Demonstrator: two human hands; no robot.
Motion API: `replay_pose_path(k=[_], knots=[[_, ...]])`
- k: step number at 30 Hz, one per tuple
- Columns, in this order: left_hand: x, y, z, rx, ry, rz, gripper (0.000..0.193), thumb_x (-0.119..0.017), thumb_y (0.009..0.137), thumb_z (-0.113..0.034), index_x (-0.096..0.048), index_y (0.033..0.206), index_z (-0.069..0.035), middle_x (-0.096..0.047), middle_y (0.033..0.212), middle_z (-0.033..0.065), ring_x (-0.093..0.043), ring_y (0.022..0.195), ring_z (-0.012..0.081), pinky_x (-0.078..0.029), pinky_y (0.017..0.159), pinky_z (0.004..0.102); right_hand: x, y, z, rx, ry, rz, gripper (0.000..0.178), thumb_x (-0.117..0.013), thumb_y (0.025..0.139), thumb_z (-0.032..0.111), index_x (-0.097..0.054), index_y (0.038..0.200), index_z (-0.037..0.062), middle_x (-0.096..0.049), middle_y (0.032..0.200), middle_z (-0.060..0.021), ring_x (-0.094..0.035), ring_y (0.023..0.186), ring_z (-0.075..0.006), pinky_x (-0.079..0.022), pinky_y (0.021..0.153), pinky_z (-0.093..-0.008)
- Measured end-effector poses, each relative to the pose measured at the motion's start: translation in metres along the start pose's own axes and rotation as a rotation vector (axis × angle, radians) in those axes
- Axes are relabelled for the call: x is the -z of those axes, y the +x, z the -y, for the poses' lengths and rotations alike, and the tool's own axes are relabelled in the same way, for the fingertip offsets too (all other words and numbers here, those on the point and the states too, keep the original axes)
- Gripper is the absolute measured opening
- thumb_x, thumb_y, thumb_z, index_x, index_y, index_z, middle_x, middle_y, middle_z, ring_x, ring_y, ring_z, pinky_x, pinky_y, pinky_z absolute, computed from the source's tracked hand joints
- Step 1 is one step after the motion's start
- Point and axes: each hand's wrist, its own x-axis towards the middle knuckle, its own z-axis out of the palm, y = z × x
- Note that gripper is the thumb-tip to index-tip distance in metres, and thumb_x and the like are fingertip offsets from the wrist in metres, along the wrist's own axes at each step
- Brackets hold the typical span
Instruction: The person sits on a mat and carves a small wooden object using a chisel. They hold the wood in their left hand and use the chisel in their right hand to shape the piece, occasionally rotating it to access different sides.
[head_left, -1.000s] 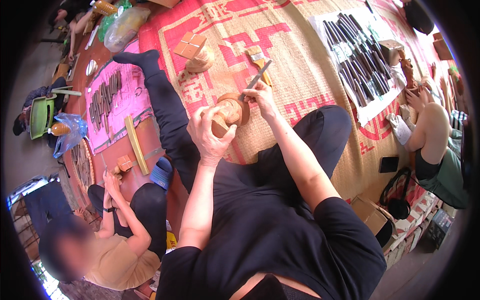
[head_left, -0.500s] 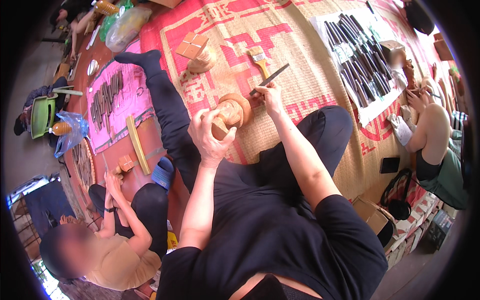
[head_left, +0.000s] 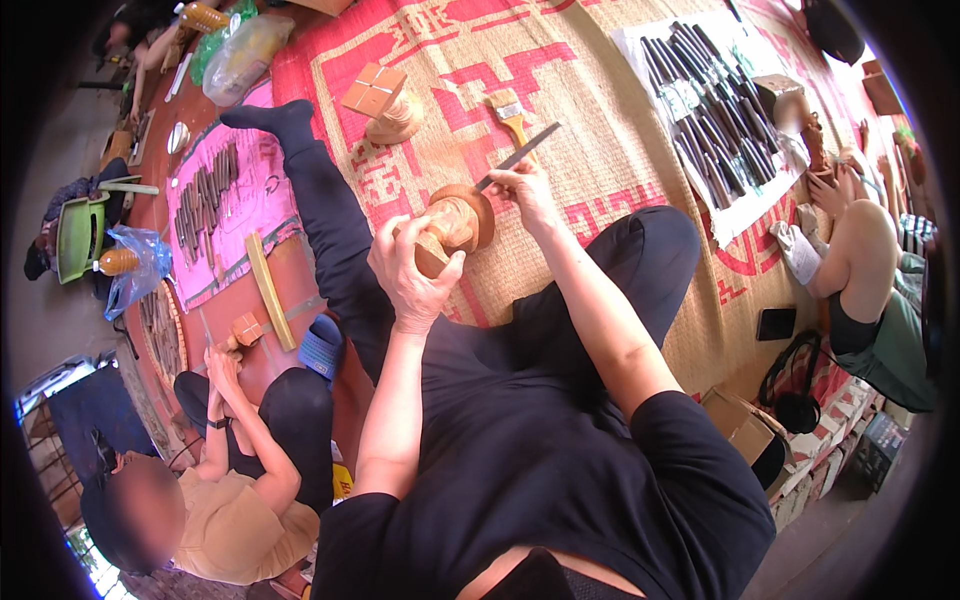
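Note:
My left hand (head_left: 408,272) is wrapped round the narrower end of a turned, carved wooden piece (head_left: 462,222), which lies tilted above my lap with its wide round rim facing away. In my right hand (head_left: 526,196) is a dark, flat carving chisel (head_left: 530,147), pinched low on its shaft, its long end pointing up and to the right. Its lower end meets the rim of the wood or sits just beside it; the fingers hide the exact contact. Beyond lie a paintbrush (head_left: 510,112) with a yellow handle and a second wooden piece (head_left: 394,120) with a square top.
A patterned red and straw mat (head_left: 590,130) spreads under me. Many dark tools (head_left: 712,115) lie on a white sheet at right, more (head_left: 206,200) on a pink cloth at left. Co-workers sit at lower left (head_left: 235,510) and right (head_left: 865,260). A wooden bar (head_left: 268,290) lies near my left leg.
My right hand and the chisel have moved a little left, closer to the wood's rim. My left hand keeps its grip. The whole view has shifted slightly.

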Motion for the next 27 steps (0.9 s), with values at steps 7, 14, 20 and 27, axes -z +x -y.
replay_pose_path(k=[7,14,20,27], knots=[[0.001,0.002,-0.004,-0.003,-0.004,0.02,0.057,-0.076,0.058,-0.025,-0.053,0.108,-0.012,-0.05,0.108,0.01,-0.049,0.105,0.029,-0.037,0.091,0.0429,0.013,0.012,-0.006,0.027,-0.206,-0.175,0.016,-0.069,0.077,0.004,-0.053,0.079,0.0044,-0.06,0.065,-0.004,-0.058,0.052,-0.009,-0.045,0.047,-0.0197],[0.001,0.003,-0.003,0.002,0.006,0.018,0.057,-0.076,0.058,-0.024,-0.053,0.108,-0.012,-0.05,0.108,0.0103,-0.049,0.105,0.0292,-0.037,0.091,0.0429,-0.01,-0.002,0.0,-0.045,-0.111,0.093,0.016,-0.069,0.076,0.003,-0.054,0.076,0.0048,-0.061,0.065,-0.0046,-0.059,0.051,-0.0096,-0.041,0.045,-0.0186],[0.001,0.002,-0.003,-0.008,-0.001,0.009,0.057,-0.076,0.058,-0.025,-0.053,0.109,-0.012,-0.05,0.108,0.0095,-0.049,0.105,0.0288,-0.037,0.09,0.0426,0.01,0.011,-0.001,-0.019,-0.118,-0.149,0.016,-0.068,0.076,0.005,-0.052,0.075,0.0055,-0.061,0.063,-0.0048,-0.059,0.052,-0.0099,-0.044,0.048,-0.0203],[-0.001,0.003,-0.002,-0.012,-0.006,0.006,0.058,-0.077,0.057,-0.03,-0.054,0.108,-0.014,-0.05,0.107,0.01,-0.05,0.102,0.0286,-0.037,0.087,0.0429,-0.004,0.004,-0.007,-0.012,-0.184,0.075,0.014,-0.068,0.075,0.004,-0.055,0.079,0.003,-0.062,0.065,-0.0058,-0.059,0.052,-0.0103,-0.041,0.045,-0.0183]])
